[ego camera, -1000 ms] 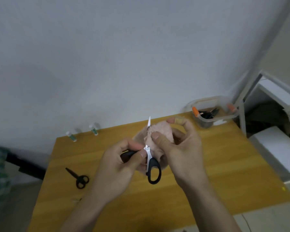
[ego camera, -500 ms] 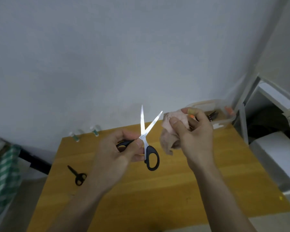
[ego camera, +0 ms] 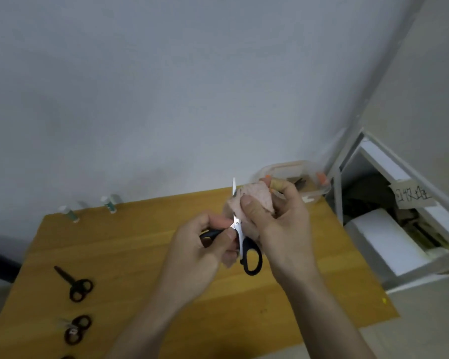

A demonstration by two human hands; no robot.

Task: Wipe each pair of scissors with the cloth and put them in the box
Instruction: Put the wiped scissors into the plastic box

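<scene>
- Since half a second ago, the cloth [ego camera: 254, 200] has been brought back onto the blades, and the scissors [ego camera: 240, 234], then spread wide, are seen nearly closed with one tip showing above the cloth.
- One black handle loop is gripped by the left hand [ego camera: 205, 244], apparently so that the blades are steadied, pointing toward 12 o'clock.
- The cloth is pinched round the blades by the right hand [ego camera: 278, 218], thumb in front, presumably so both faces are wiped in one stroke.
- The second handle loop is left hanging free at 6 o'clock of the hands.
- The box [ego camera: 296, 174], clear and already holding some items, is placed at 1 o'clock on the table [ego camera: 140, 255], within easy reach for the drop.
- Two further pairs [ego camera: 75, 283] are laid at 8 o'clock, judged still unwiped.
</scene>
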